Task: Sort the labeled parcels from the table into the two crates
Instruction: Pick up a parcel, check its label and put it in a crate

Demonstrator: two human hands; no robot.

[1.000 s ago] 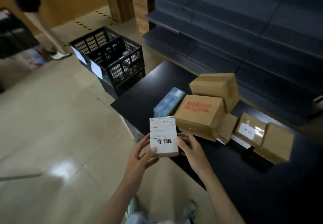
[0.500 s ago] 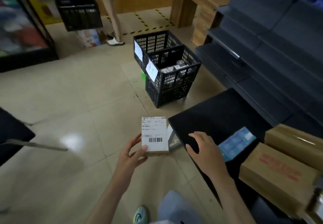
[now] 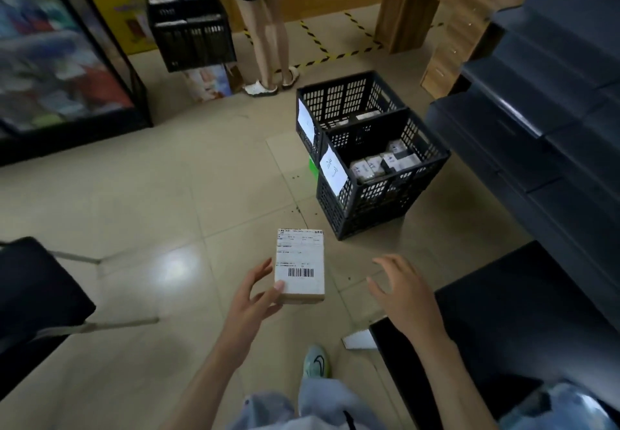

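My left hand [image 3: 255,298] holds a small cardboard parcel [image 3: 299,265] with a white barcode label facing up, above the floor in the middle of the view. My right hand [image 3: 404,292] hovers to its right with fingers spread and nothing in it. Two black crates stand side by side on the floor ahead. The near crate [image 3: 369,198] carries a handwritten white tag and holds several labeled parcels [image 3: 385,161]. The far crate [image 3: 339,97] also has a white tag, with a few parcels inside. A corner of the black table [image 3: 503,322] is at the lower right.
Dark grey shelving [image 3: 543,110] runs along the right. A person [image 3: 265,26] stands beyond the crates beside a stack of black crates [image 3: 191,30]. A wooden desk [image 3: 432,10] is at the back right, a glass cabinet [image 3: 63,60] at the left, a black chair [image 3: 37,292] at the near left.
My view has turned from the table toward the crates. My right hand let go of the parcel, rested on the table edge, then lifted off; the left hand alone holds the parcel.
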